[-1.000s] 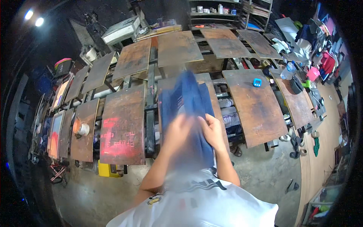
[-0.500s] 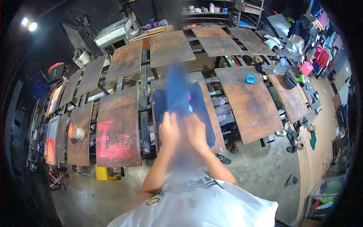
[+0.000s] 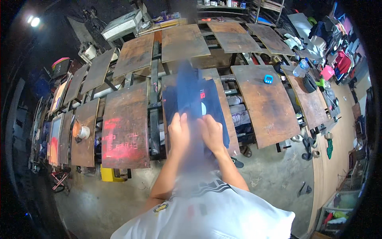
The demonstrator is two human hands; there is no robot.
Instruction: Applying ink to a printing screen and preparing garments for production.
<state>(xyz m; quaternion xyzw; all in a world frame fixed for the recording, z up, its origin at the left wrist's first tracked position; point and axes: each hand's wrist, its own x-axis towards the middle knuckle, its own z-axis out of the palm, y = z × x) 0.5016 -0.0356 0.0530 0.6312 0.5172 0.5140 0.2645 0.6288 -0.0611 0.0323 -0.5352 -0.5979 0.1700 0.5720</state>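
A dark navy cloth (image 3: 188, 89) rises between my hands, partly lost in a blurred strip down the middle of the view. Its near end is pinched by my left hand (image 3: 178, 129), thumb against curled fingers. Level with it on the other side, my right hand (image 3: 212, 131) is closed on the cloth too. Underneath lies more dark navy fabric (image 3: 219, 123), spread over a wooden board (image 3: 229, 119). Red print and a white oval show on that fabric beside the raised cloth. Whether the two fabrics are one piece I cannot tell.
Two rows of wooden boards sit on a dark metal frame, among them a red-stained board (image 3: 125, 127). A small blue timer (image 3: 268, 79) rests on the board to the right, a paint-stained tub (image 3: 81, 130) on one at left. A water bottle (image 3: 301, 67) stands far right.
The raised cloth has shifted, and more of the red print and white oval shows beside it. Both hands stay closed at its near end. The whole view has tilted slightly.
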